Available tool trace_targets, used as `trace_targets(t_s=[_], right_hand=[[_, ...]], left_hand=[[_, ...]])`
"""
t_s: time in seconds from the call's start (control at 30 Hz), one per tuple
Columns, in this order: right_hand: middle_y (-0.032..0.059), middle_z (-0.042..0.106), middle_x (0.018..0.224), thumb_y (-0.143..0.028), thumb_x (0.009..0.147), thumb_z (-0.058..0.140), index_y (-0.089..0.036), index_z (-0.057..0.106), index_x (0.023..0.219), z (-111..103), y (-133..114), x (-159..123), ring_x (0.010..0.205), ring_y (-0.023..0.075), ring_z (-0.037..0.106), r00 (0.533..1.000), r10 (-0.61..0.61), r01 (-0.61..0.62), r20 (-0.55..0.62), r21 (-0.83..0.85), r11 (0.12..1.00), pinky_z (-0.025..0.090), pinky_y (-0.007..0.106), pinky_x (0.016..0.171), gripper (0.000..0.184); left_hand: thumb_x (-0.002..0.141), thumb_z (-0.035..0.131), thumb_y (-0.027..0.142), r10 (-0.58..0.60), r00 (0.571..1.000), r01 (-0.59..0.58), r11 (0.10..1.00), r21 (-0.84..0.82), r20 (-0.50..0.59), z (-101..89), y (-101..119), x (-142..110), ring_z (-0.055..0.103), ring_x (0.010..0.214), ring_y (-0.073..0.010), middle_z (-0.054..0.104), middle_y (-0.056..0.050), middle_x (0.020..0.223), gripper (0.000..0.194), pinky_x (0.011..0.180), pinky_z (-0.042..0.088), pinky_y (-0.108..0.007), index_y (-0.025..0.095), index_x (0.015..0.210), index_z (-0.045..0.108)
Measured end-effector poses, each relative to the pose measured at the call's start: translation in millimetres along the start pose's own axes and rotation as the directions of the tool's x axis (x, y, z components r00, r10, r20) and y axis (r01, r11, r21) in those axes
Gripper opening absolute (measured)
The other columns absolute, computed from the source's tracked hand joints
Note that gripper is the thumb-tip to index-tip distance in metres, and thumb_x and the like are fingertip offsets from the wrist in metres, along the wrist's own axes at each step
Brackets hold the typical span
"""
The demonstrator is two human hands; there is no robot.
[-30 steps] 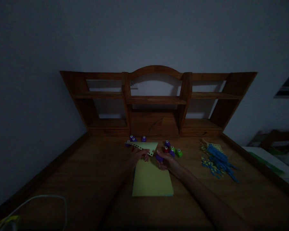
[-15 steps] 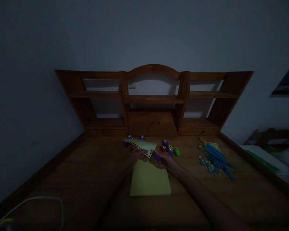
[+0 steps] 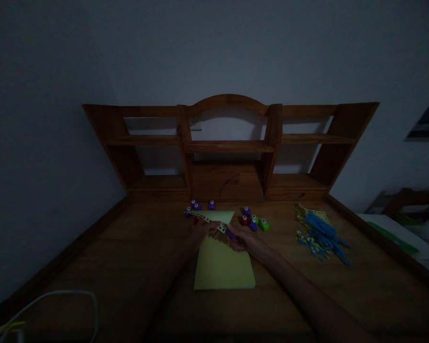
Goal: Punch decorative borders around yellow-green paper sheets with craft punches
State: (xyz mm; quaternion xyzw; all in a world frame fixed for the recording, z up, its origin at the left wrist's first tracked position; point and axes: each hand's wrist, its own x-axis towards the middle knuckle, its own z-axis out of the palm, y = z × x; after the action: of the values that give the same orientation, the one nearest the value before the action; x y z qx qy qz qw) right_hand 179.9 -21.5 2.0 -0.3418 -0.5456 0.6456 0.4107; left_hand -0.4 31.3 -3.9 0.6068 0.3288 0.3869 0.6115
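Observation:
A stack of pale yellow-green paper [image 3: 224,264] lies on the wooden desk [image 3: 136,267]. My left hand [image 3: 204,229] pinches a loose sheet [image 3: 216,218] with small holes punched along its edge, lifted above the stack's far end. My right hand [image 3: 241,236] is closed on a small purple paper punch [image 3: 230,233] pressed against that sheet's right corner. The room is dim and the fingers are hard to make out.
Small punches sit behind the hands: purple ones [image 3: 197,206] to the left, and red [image 3: 244,220], purple and green ones [image 3: 264,225] to the right. Blue and yellow paper strips [image 3: 320,233] are heaped at the right. A wooden shelf unit [image 3: 229,147] backs the desk. A white cable [image 3: 57,305] loops at lower left.
The lifted sheet has dropped lower and flatter. My right hand with the purple punch has moved left onto the sheet's corner.

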Motion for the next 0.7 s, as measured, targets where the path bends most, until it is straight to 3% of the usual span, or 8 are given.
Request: trace_targets(t_s=[0.33,0.7], right_hand=[[-0.0061,0.038,0.049,-0.057,0.087,0.049,-0.016,0.059,0.076,6,-10,-5,0.041,0.0068,0.027,0.998,-0.065,0.064,-0.001,-0.078,0.995,0.013,0.025,0.041,0.043],[-0.0049,0.043,0.051,-0.062,0.085,0.048,-0.016,0.057,0.077,6,-8,-3,0.041,0.0069,0.031,0.999,-0.021,0.018,-0.050,-0.062,0.998,0.015,0.023,0.039,0.047]], left_hand=[[0.074,0.060,0.048,-0.013,1.000,0.014,0.999,0.037,-0.020,8.1,19,-5,0.047,0.049,-0.0132,0.049,-0.001,0.042,0.044,0.052,0.029,-0.028,0.017,0.045,0.048],[0.075,0.059,0.049,-0.009,0.999,0.008,1.000,-0.028,-0.031,7.7,25,-6,0.051,0.050,-0.0153,0.051,-0.002,0.043,0.045,0.055,0.037,-0.030,0.018,0.045,0.049]])
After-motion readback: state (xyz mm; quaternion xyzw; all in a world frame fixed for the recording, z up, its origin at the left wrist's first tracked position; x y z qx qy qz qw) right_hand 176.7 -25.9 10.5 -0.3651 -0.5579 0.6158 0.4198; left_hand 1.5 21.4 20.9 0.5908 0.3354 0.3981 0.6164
